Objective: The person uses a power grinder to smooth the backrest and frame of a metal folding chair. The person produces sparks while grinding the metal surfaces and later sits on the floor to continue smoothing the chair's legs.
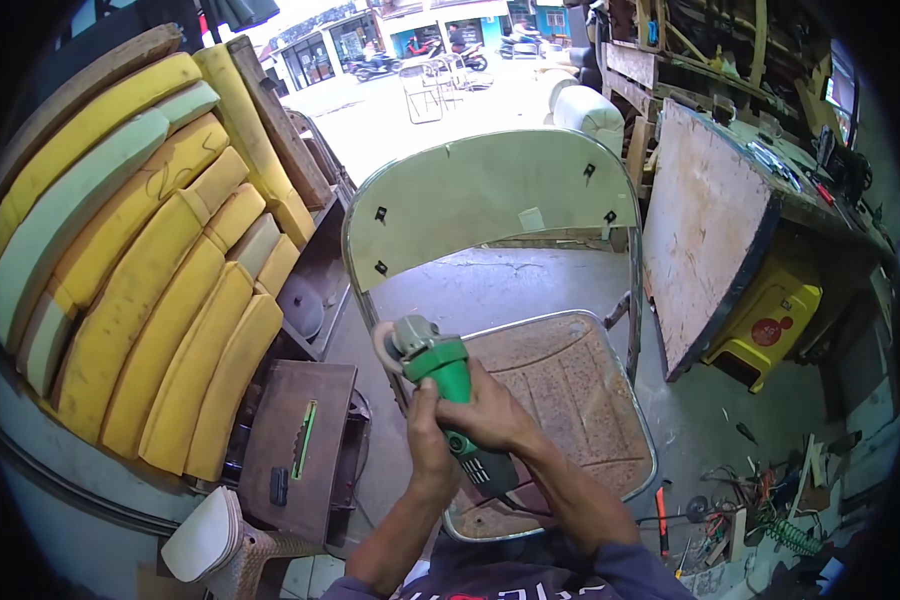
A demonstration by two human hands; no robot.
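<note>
A green and dark grey angle grinder (450,378) is gripped in both of my hands above the left side of a metal folding chair. My left hand (432,448) wraps the body from the left, its thumb on top. Around the same body from the right closes my right hand (495,408). The grinder's pale disc (386,346) lies against or just in front of the chair's left frame tube; I cannot tell if they touch. The chair has a rusty seat pan (560,400) and a pale green backrest (490,200) with several dark clips.
Curved yellow foam pads (160,270) stand stacked at the left. Below them are a brown table saw (295,440) and a white stool (205,540). At right stand a tilted board (705,230) and a yellow plastic stool (770,320). Scraps, a green coil (790,535) and an orange-handled tool (662,520) litter the floor.
</note>
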